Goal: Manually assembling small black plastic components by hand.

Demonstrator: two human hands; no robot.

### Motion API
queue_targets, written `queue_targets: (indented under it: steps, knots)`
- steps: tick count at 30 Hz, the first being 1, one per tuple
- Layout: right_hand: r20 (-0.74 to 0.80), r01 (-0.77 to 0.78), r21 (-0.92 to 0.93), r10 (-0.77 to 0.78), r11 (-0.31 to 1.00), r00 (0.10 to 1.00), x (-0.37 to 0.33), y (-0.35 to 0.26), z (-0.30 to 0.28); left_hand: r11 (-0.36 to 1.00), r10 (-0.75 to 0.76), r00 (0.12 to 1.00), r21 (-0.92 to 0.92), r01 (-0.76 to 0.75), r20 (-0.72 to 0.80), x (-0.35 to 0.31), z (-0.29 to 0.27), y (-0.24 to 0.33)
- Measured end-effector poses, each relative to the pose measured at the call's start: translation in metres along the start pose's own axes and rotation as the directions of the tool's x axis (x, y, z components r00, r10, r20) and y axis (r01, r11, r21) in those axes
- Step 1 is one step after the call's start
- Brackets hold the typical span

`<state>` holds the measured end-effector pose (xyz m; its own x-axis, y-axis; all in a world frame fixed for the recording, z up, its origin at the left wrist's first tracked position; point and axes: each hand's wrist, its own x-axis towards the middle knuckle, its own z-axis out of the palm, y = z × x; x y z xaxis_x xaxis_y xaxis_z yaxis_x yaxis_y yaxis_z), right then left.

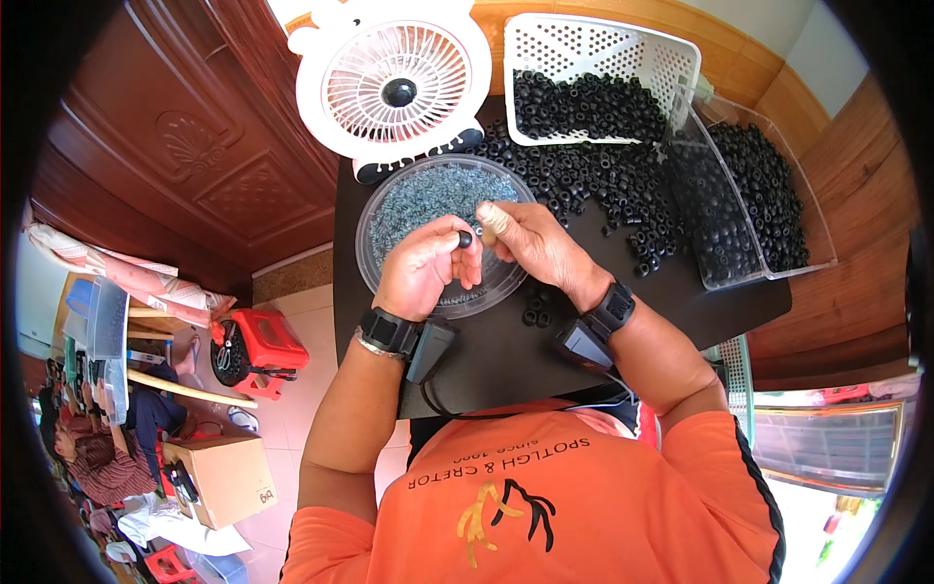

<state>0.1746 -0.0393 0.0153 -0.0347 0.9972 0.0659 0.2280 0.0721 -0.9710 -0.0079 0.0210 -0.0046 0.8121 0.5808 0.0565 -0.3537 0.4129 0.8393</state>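
Observation:
Both of my hands meet over a round clear tub (368, 237) full of small translucent bluish pieces (438, 195). Between the thumb and fingers of my left hand (423, 268) is a small black round part (465, 238). Close beside it, my right hand (545, 248) has its thumb and forefinger pinched together; whatever they hold, if anything, is too small to make out. Beyond my right hand, many loose black ring-shaped parts (613, 180) spread over the dark table (486, 360). A few more black rings (535, 310) lie by my right wrist.
A white fan (399, 92) stands behind the tub. White perforated basket (603, 44) and clear bin (764, 195), both with black parts, stand at far right. On the floor at left are a red stool (268, 346) and cardboard box (224, 477); another person (102, 462) sits beyond.

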Motion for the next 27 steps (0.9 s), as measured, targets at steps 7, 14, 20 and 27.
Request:
queue_targets:
  steps: [7, 14, 20, 27]
  knots:
    - [0.055, 0.123, -0.094, -0.118, 0.988, 0.991, 0.003, 0.005, -0.001, 0.994, -0.003, 1.000, 0.106, 0.002, 0.006, 0.000, 0.009, 0.001]
    - [-0.115, 0.075, -0.066, -0.082, 0.995, 0.990, 0.006, 0.012, -0.005, 0.982, 0.074, 0.996, -0.178, -0.063, 0.057, -0.001, -0.004, 0.003]
    - [-0.106, 0.262, -0.083, -0.270, 0.962, 0.957, 0.000, 0.004, 0.001, 0.990, 0.053, 0.998, -0.132, -0.048, 0.033, -0.001, 0.001, 0.005]
    - [-0.010, 0.186, 0.039, -0.186, 0.982, 0.982, -0.002, -0.004, 0.001, 0.995, -0.013, 0.999, -0.096, 0.016, 0.034, -0.001, 0.001, 0.003]
